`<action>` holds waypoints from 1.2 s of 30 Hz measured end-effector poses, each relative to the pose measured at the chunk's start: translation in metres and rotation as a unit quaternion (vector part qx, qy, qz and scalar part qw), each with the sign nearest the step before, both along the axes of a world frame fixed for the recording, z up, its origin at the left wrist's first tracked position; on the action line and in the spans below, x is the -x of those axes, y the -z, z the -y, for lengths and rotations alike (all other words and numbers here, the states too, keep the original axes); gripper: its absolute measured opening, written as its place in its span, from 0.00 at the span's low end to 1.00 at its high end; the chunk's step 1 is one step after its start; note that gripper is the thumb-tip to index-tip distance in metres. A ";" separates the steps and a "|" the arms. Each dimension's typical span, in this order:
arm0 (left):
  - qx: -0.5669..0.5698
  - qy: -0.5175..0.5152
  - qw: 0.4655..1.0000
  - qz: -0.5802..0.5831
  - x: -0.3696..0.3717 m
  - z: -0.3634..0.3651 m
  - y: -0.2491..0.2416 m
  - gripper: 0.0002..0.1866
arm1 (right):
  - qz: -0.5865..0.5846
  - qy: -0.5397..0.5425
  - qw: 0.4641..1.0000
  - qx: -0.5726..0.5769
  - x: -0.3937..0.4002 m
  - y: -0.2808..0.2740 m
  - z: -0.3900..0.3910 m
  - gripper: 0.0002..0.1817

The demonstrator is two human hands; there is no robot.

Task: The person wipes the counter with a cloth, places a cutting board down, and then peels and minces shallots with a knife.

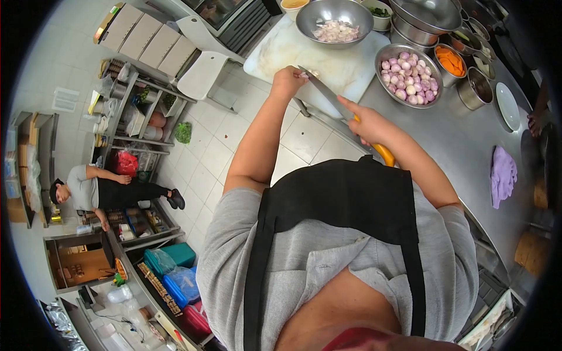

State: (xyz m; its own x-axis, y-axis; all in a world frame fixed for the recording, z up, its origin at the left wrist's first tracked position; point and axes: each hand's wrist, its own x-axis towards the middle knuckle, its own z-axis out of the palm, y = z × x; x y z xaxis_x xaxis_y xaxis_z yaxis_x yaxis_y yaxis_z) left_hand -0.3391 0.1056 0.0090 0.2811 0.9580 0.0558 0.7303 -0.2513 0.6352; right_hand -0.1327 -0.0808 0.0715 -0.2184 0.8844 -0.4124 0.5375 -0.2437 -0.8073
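Note:
My right hand (373, 125) is wrapped round the yellow handle of a kitchen knife (329, 95). The long blade slants up and left across the white cutting board (275, 50), its tip beside my left hand (288, 82). Closed in a pinch, the left fingers hold a small pale shallot (303, 75) at the board's near edge, partly hidden by the fingers. Chopped shallot lies in a metal mixing bowl (310, 20) at the back of the board. To the right, a second metal bowl (381, 54) is full of peeled purple shallots (410, 76).
Right of the bowls stand a container of orange carrot slices (450, 61), a metal pot (475, 89), a white oval plate (507, 106) and a purple cloth (503, 175). Another person (99, 187) stands by shelves at left. A hand (535, 123) shows at the far right. A white chair (202, 76) is nearby.

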 end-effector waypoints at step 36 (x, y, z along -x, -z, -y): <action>0.007 -0.005 0.991 -0.132 -0.021 -0.009 -0.012 0.17 | 0.161 -0.038 0.975 -0.151 -0.007 0.006 0.001 0.38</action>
State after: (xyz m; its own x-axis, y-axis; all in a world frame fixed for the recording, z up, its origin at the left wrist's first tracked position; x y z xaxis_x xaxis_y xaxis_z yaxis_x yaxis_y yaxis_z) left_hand -0.3183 0.1144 0.0206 0.2738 0.9613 -0.0313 0.8745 -0.2352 0.4243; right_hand -0.1261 -0.0815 0.0657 -0.1908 0.9623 -0.1938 0.7822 0.0297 -0.6223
